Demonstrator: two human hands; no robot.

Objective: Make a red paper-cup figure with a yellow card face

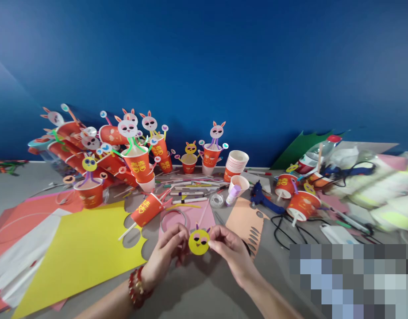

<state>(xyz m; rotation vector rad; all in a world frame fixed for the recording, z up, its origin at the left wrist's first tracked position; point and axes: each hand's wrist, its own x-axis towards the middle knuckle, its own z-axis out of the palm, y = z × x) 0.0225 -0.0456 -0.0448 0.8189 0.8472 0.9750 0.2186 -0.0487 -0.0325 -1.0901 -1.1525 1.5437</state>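
A round yellow paper face (199, 243) with small purple ears, dark eyes and a mouth is held above the grey table. My right hand (231, 251) pinches its right edge between thumb and fingers. At the face's left edge, my left hand (172, 244) has its fingers curled together; whether they grip the paper is hidden. A red bead bracelet (137, 285) circles the left wrist. Just behind the hands lie a pink sheet (199, 215), a roll of tape (173, 217) and a peach sheet (242, 217) with cut-outs.
Yellow card (78, 248) with round cut-outs covers the left. Behind stand red paper cups (136, 161) with animal faces, a cup stack (236, 166) and markers (185, 193). To the right are a blue glue gun (265, 199), its black cable, more cups (303, 206) and wrapped white bundles (379, 190).
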